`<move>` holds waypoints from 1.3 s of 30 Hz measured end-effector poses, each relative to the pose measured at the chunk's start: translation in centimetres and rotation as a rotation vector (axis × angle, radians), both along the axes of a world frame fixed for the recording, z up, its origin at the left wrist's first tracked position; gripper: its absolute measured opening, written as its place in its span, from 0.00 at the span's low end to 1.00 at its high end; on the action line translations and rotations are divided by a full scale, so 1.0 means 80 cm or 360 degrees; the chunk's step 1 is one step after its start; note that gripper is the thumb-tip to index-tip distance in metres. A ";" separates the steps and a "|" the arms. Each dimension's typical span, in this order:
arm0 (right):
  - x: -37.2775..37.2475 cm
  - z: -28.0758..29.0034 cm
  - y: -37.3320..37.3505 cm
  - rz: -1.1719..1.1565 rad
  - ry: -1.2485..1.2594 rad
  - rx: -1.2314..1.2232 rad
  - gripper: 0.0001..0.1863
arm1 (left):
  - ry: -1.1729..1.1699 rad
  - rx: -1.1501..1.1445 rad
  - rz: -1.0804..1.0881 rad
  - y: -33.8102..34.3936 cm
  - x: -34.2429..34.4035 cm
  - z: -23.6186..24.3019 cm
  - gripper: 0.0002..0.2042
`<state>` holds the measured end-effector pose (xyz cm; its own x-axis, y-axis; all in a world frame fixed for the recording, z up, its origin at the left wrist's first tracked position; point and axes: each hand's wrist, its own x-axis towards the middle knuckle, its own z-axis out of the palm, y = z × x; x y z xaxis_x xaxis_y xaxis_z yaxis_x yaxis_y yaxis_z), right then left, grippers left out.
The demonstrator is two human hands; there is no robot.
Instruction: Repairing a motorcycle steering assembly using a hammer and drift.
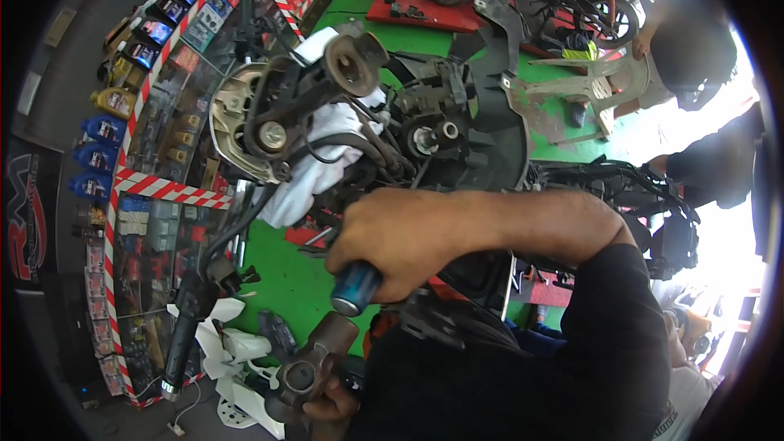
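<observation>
Green shop floor point(286, 278), stripped scooter front above it. Right hand point(400, 237) fisted on a blue tool handle point(355, 287) below the steering stem point(433, 137); left hand point(331, 412) grips a brown metal part point(314, 363) at bottom edge. Judgement: keep the tool square, wrist straight, clear of cables point(245, 224).
</observation>
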<state>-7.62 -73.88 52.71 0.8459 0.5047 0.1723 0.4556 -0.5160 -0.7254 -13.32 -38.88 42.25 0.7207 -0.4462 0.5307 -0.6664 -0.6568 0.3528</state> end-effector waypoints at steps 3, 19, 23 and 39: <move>-0.001 0.004 -0.001 -0.0038 0.0013 -0.0021 0.11 | 0.0332 -0.0544 -0.0130 0.027 0.014 -0.013 0.22; 0.046 0.028 -0.019 -0.0352 -0.0108 0.0314 0.15 | 0.0205 -0.0680 -0.0136 -0.016 0.072 0.026 0.32; 0.053 0.043 -0.039 -0.0528 0.0074 0.0387 0.13 | 0.0397 -0.0747 -0.0244 -0.030 0.077 0.044 0.29; -0.017 -0.008 0.006 -0.0253 -0.0165 -0.0006 0.11 | 0.0406 -0.0769 -0.0166 -0.024 0.070 0.019 0.26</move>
